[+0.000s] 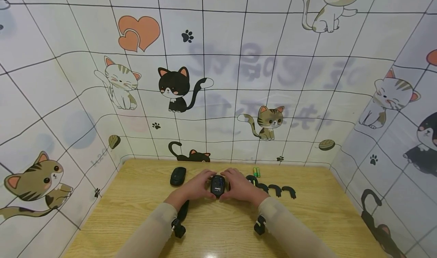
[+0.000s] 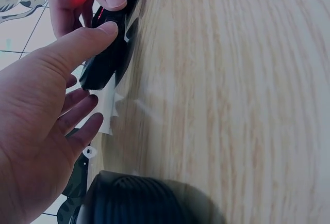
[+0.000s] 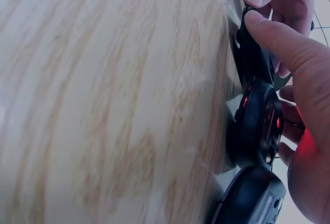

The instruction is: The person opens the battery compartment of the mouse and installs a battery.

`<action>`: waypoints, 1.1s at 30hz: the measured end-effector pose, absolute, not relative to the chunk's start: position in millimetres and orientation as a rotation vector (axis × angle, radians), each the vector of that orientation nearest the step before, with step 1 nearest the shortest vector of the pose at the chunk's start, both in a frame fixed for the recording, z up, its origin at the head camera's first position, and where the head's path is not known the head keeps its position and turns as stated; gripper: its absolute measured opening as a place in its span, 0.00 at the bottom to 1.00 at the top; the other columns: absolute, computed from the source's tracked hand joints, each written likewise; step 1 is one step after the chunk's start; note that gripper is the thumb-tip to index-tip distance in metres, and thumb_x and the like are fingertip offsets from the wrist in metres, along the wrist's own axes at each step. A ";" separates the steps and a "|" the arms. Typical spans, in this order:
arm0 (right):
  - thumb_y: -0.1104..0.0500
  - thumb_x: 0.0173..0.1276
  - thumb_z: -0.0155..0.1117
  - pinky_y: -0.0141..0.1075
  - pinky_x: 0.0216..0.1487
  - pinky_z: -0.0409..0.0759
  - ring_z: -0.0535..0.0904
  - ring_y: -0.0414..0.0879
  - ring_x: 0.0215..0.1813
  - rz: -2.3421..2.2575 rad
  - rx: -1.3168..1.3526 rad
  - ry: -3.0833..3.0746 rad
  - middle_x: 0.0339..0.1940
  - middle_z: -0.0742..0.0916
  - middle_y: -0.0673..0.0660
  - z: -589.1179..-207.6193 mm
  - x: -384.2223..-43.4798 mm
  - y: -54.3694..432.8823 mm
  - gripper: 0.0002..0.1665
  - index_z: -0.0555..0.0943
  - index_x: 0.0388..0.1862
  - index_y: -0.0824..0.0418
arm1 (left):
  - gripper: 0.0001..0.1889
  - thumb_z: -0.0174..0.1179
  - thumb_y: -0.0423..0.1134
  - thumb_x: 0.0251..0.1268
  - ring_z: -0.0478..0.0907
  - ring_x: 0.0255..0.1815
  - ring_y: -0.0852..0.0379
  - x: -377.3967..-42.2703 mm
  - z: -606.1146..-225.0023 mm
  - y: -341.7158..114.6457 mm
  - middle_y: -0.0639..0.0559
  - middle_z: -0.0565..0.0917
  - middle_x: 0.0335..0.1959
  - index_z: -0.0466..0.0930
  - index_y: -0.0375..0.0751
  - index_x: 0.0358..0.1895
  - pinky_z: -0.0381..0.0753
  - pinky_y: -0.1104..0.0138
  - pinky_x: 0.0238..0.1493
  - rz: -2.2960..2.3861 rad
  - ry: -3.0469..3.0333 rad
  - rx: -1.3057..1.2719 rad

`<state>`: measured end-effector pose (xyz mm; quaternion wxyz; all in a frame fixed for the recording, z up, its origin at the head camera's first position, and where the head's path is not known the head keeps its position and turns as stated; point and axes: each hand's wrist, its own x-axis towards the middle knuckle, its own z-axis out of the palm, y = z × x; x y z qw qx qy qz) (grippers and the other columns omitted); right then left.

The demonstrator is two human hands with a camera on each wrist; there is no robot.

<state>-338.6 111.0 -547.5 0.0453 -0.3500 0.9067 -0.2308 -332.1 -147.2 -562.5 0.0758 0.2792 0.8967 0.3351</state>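
Both hands are around a black mouse (image 1: 217,186) near the table's back middle; its dark face with a small pale label shows upward. My left hand (image 1: 199,184) holds its left side, thumb at the near end and fingertips at the far end. On the opposite side my right hand (image 1: 240,186) grips it in the same way. Seen from the left wrist, the mouse (image 2: 103,61) is dark and edge-on, with the two thumbs close together. The right wrist view shows a black device (image 3: 258,126) with red lights just beside the right hand.
Another black mouse (image 1: 178,176) lies left of the hands. A dark object (image 1: 183,211) sits partly under the left forearm. Right of the hands are several black curved pieces (image 1: 274,190) and two green batteries (image 1: 256,172). Cat-printed sheeting (image 1: 222,72) surrounds the wooden table (image 1: 218,227).
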 end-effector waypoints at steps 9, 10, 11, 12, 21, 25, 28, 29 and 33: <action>0.32 0.64 0.84 0.59 0.76 0.75 0.70 0.57 0.78 -0.795 -0.987 2.787 0.76 0.77 0.57 -553.0 -335.9 114.2 0.57 0.73 0.82 0.60 | 0.50 0.84 0.49 0.64 0.75 0.76 0.41 -323.7 -557.7 -158.5 0.43 0.70 0.80 0.66 0.39 0.85 0.80 0.46 0.73 1.034 2.697 0.745; 0.31 0.64 0.83 0.59 0.75 0.76 0.71 0.57 0.78 -0.810 -0.982 2.791 0.76 0.77 0.57 -554.2 -335.3 114.2 0.57 0.73 0.82 0.59 | 0.50 0.83 0.49 0.64 0.75 0.76 0.41 -322.2 -556.8 -160.3 0.43 0.70 0.80 0.66 0.39 0.85 0.80 0.46 0.72 1.031 2.704 0.738; 0.32 0.65 0.83 0.59 0.75 0.77 0.71 0.57 0.78 -0.835 -0.974 2.788 0.76 0.77 0.57 -554.3 -334.2 114.1 0.56 0.73 0.82 0.60 | 0.50 0.83 0.49 0.65 0.75 0.76 0.40 -320.2 -555.4 -161.7 0.43 0.70 0.80 0.66 0.39 0.84 0.80 0.45 0.71 1.032 2.710 0.734; 0.34 0.66 0.83 0.59 0.74 0.77 0.71 0.57 0.77 -0.864 -0.968 2.781 0.75 0.77 0.57 -553.8 -332.5 114.1 0.55 0.73 0.82 0.60 | 0.49 0.82 0.49 0.66 0.74 0.76 0.40 -317.9 -553.1 -163.0 0.43 0.70 0.80 0.66 0.39 0.85 0.81 0.45 0.71 1.032 2.712 0.727; 0.43 0.71 0.83 0.60 0.72 0.78 0.72 0.56 0.76 -1.105 -0.941 2.706 0.74 0.77 0.57 -551.3 -318.3 111.8 0.46 0.75 0.79 0.60 | 0.45 0.79 0.48 0.69 0.74 0.77 0.39 -297.1 -541.3 -175.6 0.45 0.72 0.79 0.67 0.41 0.84 0.79 0.42 0.72 1.059 2.747 0.711; 0.42 0.72 0.82 0.61 0.74 0.76 0.72 0.56 0.76 -1.184 -0.938 2.688 0.74 0.77 0.56 -551.5 -311.9 109.0 0.44 0.77 0.78 0.59 | 0.43 0.79 0.45 0.70 0.74 0.76 0.38 -288.2 -539.2 -180.4 0.44 0.73 0.79 0.67 0.42 0.84 0.77 0.41 0.74 1.123 2.722 0.723; 0.43 0.72 0.82 0.62 0.74 0.76 0.72 0.57 0.76 -1.237 -0.948 2.671 0.75 0.77 0.56 -550.5 -304.6 105.4 0.43 0.77 0.77 0.60 | 0.43 0.78 0.45 0.71 0.74 0.76 0.40 -283.2 -539.7 -185.0 0.44 0.73 0.79 0.68 0.43 0.84 0.76 0.41 0.75 1.131 2.727 0.727; 0.43 0.72 0.82 0.63 0.74 0.76 0.72 0.57 0.76 -1.252 -0.957 2.666 0.75 0.77 0.56 -550.2 -302.1 103.9 0.42 0.77 0.77 0.60 | 0.43 0.78 0.45 0.70 0.74 0.76 0.40 -281.3 -539.7 -186.8 0.44 0.74 0.79 0.68 0.42 0.84 0.76 0.41 0.75 1.135 2.734 0.726; 0.46 0.74 0.81 0.61 0.73 0.78 0.73 0.56 0.75 -1.267 -1.025 2.654 0.73 0.77 0.56 -549.2 -291.9 96.0 0.38 0.79 0.75 0.60 | 0.44 0.79 0.46 0.69 0.74 0.77 0.41 -273.8 -539.9 -196.2 0.45 0.74 0.79 0.68 0.40 0.84 0.76 0.40 0.75 1.146 2.749 0.732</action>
